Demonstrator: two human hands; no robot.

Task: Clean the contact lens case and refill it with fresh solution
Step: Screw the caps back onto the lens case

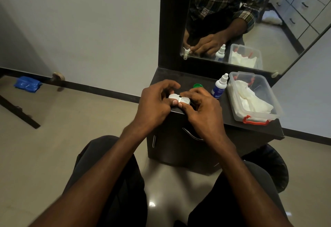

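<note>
The contact lens case (179, 100), white, sits at the near left corner of the dark cabinet top (231, 117), pinched between left hand (154, 104) and right hand (202, 112), both closed on it; beyond lie a green cap (198, 85), solution bottle (220, 86) and clear box (254, 97) of tissues

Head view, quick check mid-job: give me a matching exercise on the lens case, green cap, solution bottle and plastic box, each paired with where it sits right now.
Things:
1. lens case
2. green cap
3. solution bottle
4. plastic box

Places:
A. right end of the counter, tissues inside
B. held between both hands
C. upright, just left of the box
D. lying loose on the counter beyond the hands

Pairs: 1-B, 2-D, 3-C, 4-A
</note>
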